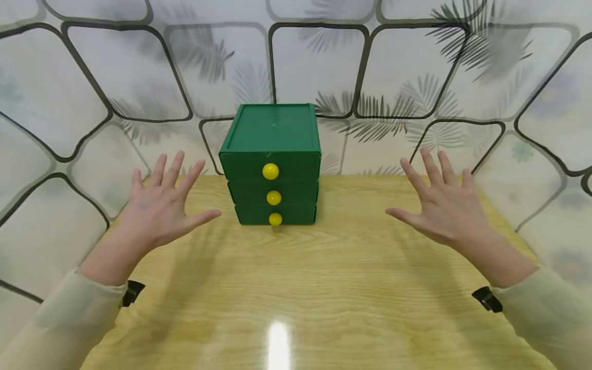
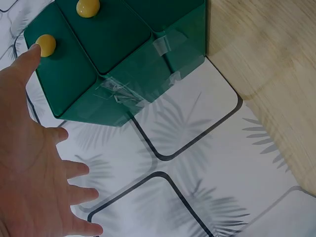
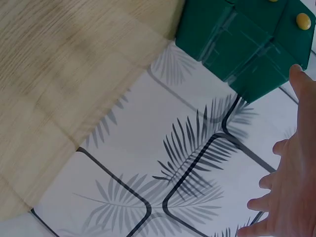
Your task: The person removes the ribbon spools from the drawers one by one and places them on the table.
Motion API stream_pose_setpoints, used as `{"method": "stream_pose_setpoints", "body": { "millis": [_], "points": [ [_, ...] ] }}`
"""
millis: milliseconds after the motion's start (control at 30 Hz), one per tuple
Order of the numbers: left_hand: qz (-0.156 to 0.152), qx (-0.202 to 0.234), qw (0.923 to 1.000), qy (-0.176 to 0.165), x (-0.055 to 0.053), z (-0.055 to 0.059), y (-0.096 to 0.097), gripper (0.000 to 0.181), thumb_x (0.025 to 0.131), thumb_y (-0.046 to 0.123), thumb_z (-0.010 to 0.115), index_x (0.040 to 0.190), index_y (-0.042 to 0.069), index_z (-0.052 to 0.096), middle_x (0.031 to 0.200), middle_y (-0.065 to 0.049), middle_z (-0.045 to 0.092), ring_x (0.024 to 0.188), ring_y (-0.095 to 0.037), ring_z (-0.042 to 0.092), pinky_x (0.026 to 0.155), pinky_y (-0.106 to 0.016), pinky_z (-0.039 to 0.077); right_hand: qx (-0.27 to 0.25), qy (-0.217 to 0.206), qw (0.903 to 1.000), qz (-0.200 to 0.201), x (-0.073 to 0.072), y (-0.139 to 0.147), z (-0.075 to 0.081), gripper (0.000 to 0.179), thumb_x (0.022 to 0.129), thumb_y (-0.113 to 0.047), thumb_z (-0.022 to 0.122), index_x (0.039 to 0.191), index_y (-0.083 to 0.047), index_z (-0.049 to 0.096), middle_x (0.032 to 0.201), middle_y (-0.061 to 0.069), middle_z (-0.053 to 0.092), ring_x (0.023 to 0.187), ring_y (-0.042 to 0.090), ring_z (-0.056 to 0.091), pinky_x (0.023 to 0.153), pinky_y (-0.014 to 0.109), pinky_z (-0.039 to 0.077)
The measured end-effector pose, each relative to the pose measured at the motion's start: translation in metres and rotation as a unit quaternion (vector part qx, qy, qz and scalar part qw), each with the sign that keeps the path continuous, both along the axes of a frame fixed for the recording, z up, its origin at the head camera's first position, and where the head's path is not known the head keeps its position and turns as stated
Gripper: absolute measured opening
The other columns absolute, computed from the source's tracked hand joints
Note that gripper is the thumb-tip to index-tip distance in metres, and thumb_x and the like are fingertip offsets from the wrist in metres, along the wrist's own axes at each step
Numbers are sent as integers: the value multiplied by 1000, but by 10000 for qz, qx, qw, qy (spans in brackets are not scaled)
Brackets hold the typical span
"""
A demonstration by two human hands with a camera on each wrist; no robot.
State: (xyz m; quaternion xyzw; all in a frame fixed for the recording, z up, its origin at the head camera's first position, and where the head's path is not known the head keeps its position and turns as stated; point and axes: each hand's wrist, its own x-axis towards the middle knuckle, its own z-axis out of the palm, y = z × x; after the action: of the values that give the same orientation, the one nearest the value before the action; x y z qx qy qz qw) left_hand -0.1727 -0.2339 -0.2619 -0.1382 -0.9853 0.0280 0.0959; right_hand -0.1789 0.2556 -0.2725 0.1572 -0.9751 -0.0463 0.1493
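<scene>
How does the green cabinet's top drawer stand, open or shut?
Shut: the top drawer sits in line with the middle drawer and bottom drawer, with no open interior showing.

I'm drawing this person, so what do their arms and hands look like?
The left sleeve and right sleeve are plain pale cream, with a small black piece at the edge of each. The left hand and right hand wear no gloves or visible rings.

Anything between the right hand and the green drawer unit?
No object: in the head view, only bare wooden tabletop and patterned backdrop show between the right hand and the green three-drawer unit.
</scene>
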Motion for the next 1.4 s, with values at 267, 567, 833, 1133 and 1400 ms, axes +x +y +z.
{"method": "stream_pose_setpoints", "body": {
  "millis": [267, 567, 833, 1133, 1400],
  "points": [
    [-76, -24, 9999, 92, -4, 5, 4, 99, 85, 79, 41, 158, 22, 7, 160, -21, 0, 143, -45, -1, 100, -74, 2, 48, 79, 9997, 222, 1, -14, 3, 96, 86, -72, 50, 158, -25, 7, 161, 12, -7, 145, 38, -3, 101, 71, 11],
    [-191, 205, 9996, 67, -17, 17, 12, 99, 85, 78, 42, 158, 24, 2, 160, -20, -1, 144, -44, -1, 101, -74, 2, -51, -256, 9990, 353, 1, -38, 6, 96, 87, -74, 45, 158, -23, 5, 162, 13, -2, 145, 40, 2, 103, 69, 13],
    [-259, 601, 9977, -158, -36, 30, 26, 98, 86, 78, 39, 157, 24, -2, 161, -14, -9, 144, -40, -5, 103, -72, -1, -150, -218, 9971, 720, 1, -66, -6, 95, 86, -73, 48, 158, -22, 14, 161, 14, 10, 145, 38, 10, 105, 67, 15],
    [-358, 839, 9957, -155, -60, 38, 36, 95, 88, 77, 38, 158, 25, -1, 162, -12, -4, 145, -38, -1, 105, -70, 1, -445, -115, 9916, 1209, 1, -99, -19, 95, 85, -74, 49, 157, -20, 18, 157, 15, 21, 141, 39, 21, 105, 62, 22],
    [-558, 1454, 9875, -241, -79, 37, 32, 89, 91, 71, 41, 158, 25, 5, 161, -14, 7, 145, -38, 8, 106, -68, 10, -1193, -371, 9815, 1452, -2, -124, -31, 91, 88, -72, 48, 156, -19, 20, 146, 15, 39, 130, 35, 40, 102, 55, 33]
  ]
}}
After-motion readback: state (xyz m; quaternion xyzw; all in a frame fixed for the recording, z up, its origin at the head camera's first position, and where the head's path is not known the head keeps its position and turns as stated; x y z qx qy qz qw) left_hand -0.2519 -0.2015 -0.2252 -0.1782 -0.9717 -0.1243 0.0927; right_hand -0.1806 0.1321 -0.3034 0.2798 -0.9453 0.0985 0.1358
